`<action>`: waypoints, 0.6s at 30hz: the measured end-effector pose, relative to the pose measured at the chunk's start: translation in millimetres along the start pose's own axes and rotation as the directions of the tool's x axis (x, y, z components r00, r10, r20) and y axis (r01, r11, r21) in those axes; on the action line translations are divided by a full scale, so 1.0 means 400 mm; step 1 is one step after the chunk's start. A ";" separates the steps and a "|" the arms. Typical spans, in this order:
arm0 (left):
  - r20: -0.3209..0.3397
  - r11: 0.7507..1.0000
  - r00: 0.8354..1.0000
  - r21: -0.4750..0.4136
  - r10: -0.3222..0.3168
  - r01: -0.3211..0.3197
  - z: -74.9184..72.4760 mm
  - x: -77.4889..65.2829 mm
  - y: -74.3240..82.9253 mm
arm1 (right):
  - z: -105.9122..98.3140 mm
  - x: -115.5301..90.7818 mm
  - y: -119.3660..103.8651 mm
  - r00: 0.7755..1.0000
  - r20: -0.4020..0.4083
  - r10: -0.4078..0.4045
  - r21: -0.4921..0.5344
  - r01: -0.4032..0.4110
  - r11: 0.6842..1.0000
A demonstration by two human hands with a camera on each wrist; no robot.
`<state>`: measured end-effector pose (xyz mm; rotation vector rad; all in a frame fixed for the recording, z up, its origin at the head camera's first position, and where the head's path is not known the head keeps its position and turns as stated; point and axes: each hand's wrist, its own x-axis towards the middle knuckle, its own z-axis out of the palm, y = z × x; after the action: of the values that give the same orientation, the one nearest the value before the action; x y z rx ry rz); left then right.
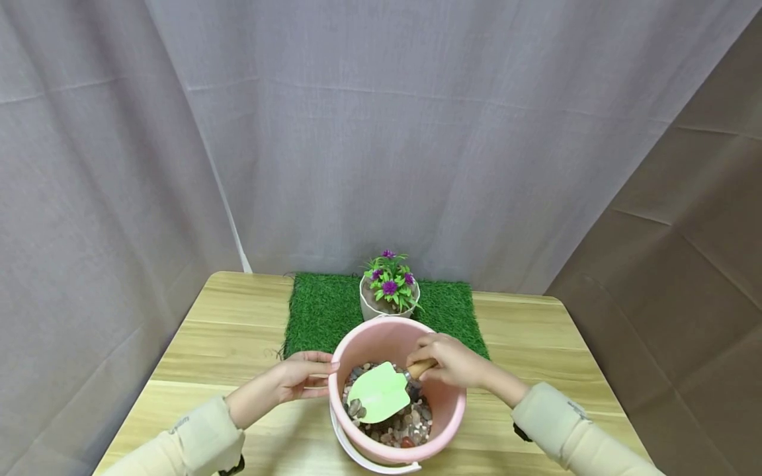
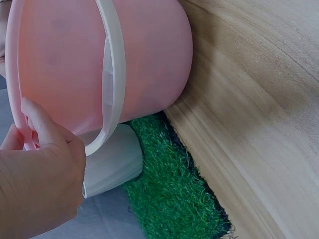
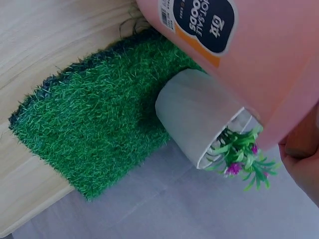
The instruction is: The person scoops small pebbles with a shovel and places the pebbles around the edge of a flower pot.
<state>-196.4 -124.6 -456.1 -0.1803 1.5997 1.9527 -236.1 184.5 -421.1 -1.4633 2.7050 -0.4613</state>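
A pink bucket (image 1: 381,340) stands at the front of the table with mixed pebbles (image 1: 407,426) in its bottom. My left hand (image 1: 300,375) pinches the bucket's left rim between thumb and fingers, as the left wrist view also shows. Inside the bucket, over the pebbles, is a trowel (image 1: 380,393) with a light green blade and wooden handle. My right hand (image 1: 449,360) grips that handle at the right side of the rim. A few grey stones (image 1: 356,408) lie at the blade's tip, which points left and toward me. In the right wrist view the bucket wall hides the blade.
Behind the bucket, a white pot (image 3: 194,112) with a purple-flowered plant (image 1: 389,284) stands on a green turf mat (image 1: 324,311). The bucket's white carrying handle (image 2: 117,64) hangs down its side. Grey cloth (image 1: 381,165) hangs behind the wooden table (image 1: 530,344).
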 end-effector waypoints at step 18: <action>0.008 1.000 1.000 0.000 0.009 -0.009 0.001 -0.003 0.001 | -0.065 -0.014 0.050 0.995 -0.085 0.052 0.053 -0.048 0.997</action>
<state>-195.5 -124.5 -455.3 -0.1653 1.5980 1.9579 -253.5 205.8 -402.4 -1.3909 2.7661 -0.6007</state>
